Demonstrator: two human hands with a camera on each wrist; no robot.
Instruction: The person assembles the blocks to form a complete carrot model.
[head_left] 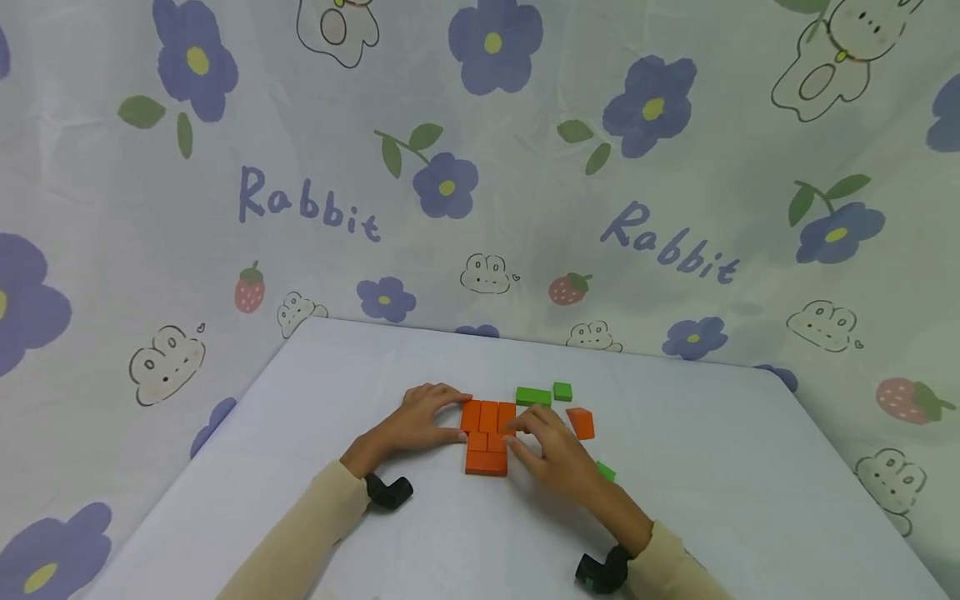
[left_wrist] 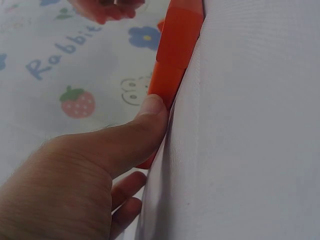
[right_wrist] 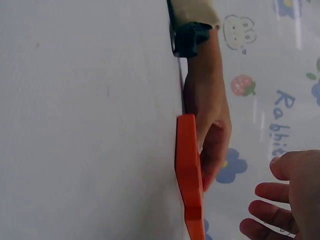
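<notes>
In the head view, several orange blocks lie flat together on the white table. Three stand side by side in the far row, smaller ones form the middle, and a wide orange block makes the near edge. My left hand rests along their left side, its thumb pressed to a block's side in the left wrist view and its fingers at the far corner. Just off the right side hovers my right hand, fingers lightly bent and spread; the right wrist view shows nothing between them.
Beyond the right hand lie a green oblong block, a small green block and a loose slanted orange block. Another green block is partly hidden behind the right forearm. A printed cloth hangs behind the white table.
</notes>
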